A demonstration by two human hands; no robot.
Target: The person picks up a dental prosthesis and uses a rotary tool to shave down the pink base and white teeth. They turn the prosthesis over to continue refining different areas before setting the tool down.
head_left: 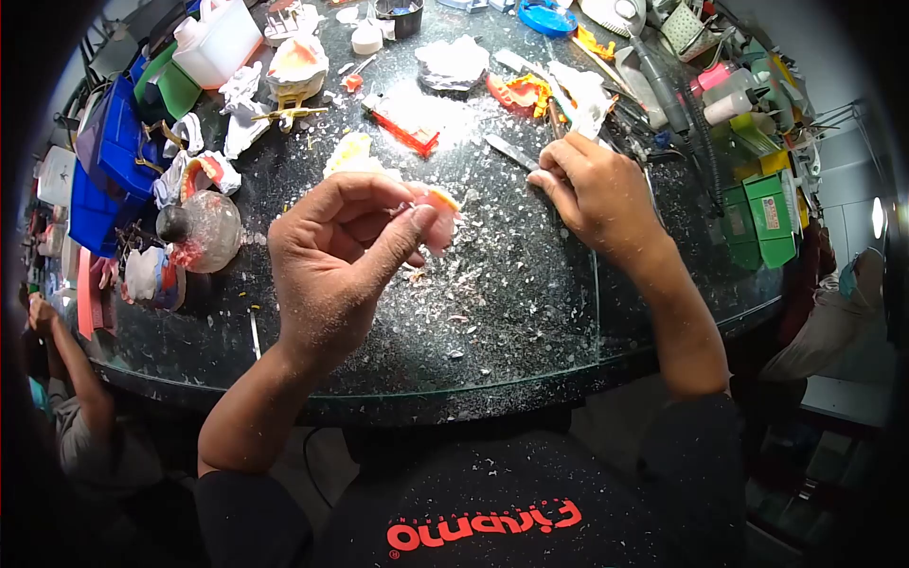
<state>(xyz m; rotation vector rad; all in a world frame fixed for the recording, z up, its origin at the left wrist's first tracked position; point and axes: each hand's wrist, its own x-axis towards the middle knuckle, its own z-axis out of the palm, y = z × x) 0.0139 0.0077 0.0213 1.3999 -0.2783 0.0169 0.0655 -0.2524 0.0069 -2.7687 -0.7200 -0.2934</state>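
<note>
My left hand pinches a pink denture piece between thumb and fingertips, held above the littered bench. A yellowish strip runs along the piece's upper edge; the fingers cover part of it. To the right, my right hand is closed at the end of a flat-bladed metal knife, its blade pointing up and left. The hand hides the knife's other end. A red transparent lighter lies between the hands, farther back. Just beyond my right hand is an orange and pink dental piece.
White shavings cover the dark bench. At left stand a glass burner, plaster models and blue bins. A handpiece with its cord and a green box are at right. Other people sit at both sides.
</note>
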